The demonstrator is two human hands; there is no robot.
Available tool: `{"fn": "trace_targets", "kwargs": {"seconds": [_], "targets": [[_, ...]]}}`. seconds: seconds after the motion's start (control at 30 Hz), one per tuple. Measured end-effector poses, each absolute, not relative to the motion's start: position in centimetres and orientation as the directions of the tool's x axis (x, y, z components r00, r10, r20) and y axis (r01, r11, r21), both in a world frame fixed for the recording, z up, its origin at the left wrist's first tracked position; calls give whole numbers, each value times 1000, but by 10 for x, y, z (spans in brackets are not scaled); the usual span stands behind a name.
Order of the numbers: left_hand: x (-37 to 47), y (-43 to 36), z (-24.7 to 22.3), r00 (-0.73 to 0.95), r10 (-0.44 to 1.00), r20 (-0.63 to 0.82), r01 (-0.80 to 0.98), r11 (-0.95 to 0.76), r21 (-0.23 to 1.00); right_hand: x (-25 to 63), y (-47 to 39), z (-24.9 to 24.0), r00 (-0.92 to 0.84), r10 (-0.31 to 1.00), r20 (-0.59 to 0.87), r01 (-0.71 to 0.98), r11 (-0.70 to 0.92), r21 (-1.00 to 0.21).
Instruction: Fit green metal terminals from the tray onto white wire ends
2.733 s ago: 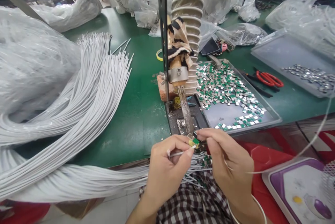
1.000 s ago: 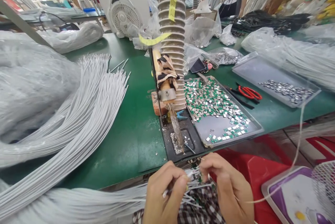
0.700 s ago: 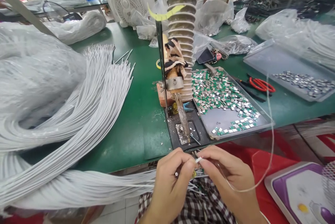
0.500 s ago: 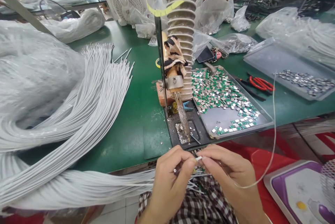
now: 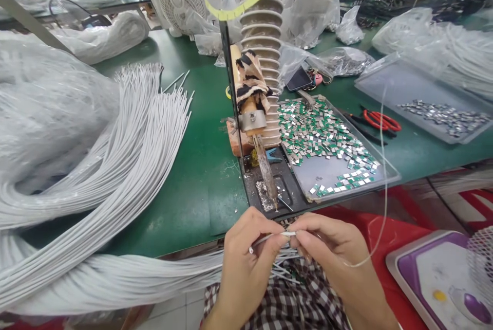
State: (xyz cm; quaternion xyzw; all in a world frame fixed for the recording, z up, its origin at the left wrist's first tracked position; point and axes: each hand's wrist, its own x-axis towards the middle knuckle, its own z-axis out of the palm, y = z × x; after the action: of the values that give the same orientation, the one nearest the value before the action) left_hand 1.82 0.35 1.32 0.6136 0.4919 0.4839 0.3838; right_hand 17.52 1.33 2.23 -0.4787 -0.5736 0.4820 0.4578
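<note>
Just in front of the table's edge, my left hand (image 5: 244, 253) is closed in a pinch round a white cable (image 5: 288, 234). One cut end of it sticks out on the left side of that hand. My right hand (image 5: 335, 253) meets it from the right, thumb and forefinger pinching the cable's other side. A thin pale wire (image 5: 384, 165) comes out of my right palm and arcs upward. The fingers hide what lies at the pinch point. Beyond my hands, a soldering iron (image 5: 264, 163) points down from its stand, tip close above my fingers.
Bundles of white cables (image 5: 154, 165) lie on the left and across my lap. A tray (image 5: 393, 176) of small green circuit boards is to the right of the iron. Past it are red-handled pliers (image 5: 381, 120) and a tray (image 5: 460, 141) of metal parts. A ribbed hose (image 5: 262, 26) rises behind the iron.
More of the white cable shows between my hands, and its left end has tilted and shifted slightly left. The thin wire's arc has swung left and upward. The camera view has shifted slightly.
</note>
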Motion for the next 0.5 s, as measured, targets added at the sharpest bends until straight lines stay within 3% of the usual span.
{"fn": "trace_targets", "kwargs": {"seconds": [0.13, 0.23, 0.3, 0.33, 0.5], "targets": [[17, 2, 9, 71, 979, 191, 181, -201, 963, 176, 13, 27, -229, 973, -20, 135, 11, -991], [15, 0, 5, 23, 990, 142, 122, -144, 982, 187, 22, 27, -192, 980, 56, 288, 111, -951], [13, -1, 3, -27, 997, 79, 94, -76, 993, 205, 39, 24, 25, 971, 237, 569, 181, -802], [12, -1, 2, -35, 998, 47, 77, -44, 996, 216, 51, 21, 134, 932, 336, 731, 136, -669], [11, -3, -3, 4, 1000, -23, 27, 23, 999, 267, 115, 6, 222, 905, 364, 866, -11, -500]]}}
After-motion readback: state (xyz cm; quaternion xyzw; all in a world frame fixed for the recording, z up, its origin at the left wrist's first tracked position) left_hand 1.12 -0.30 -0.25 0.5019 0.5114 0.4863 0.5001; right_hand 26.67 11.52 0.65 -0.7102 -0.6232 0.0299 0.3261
